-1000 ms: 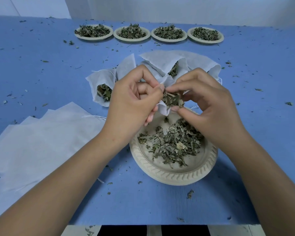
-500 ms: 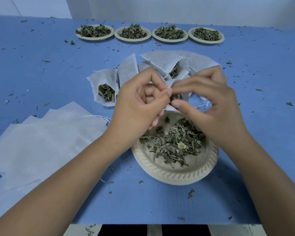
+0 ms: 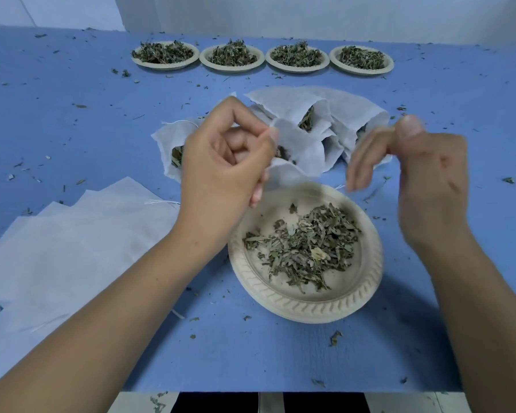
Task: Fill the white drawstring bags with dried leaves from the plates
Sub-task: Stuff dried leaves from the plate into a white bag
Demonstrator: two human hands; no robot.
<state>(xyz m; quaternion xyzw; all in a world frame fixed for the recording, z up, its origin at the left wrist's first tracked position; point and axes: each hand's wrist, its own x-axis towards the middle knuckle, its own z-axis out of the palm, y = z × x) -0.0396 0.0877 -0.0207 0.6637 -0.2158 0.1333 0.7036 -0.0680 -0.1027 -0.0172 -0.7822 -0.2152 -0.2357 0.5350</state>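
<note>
fingers (image 3: pixel 248 124) of left hand (image 3: pixel 221 165) pinching bag (image 3: pixel 301 147) rim, right hand (image 3: pixel 429 180) raised, fingers slack

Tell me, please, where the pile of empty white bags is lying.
In the head view, the pile of empty bags lies flat on the blue table, near left, just left of the near plate.

i find nothing to read: no text, label, brand or number on my white drawstring bags (image 3: pixel 298 144), the plates (image 3: pixel 304 305) or the blue table (image 3: pixel 280 353).
</note>
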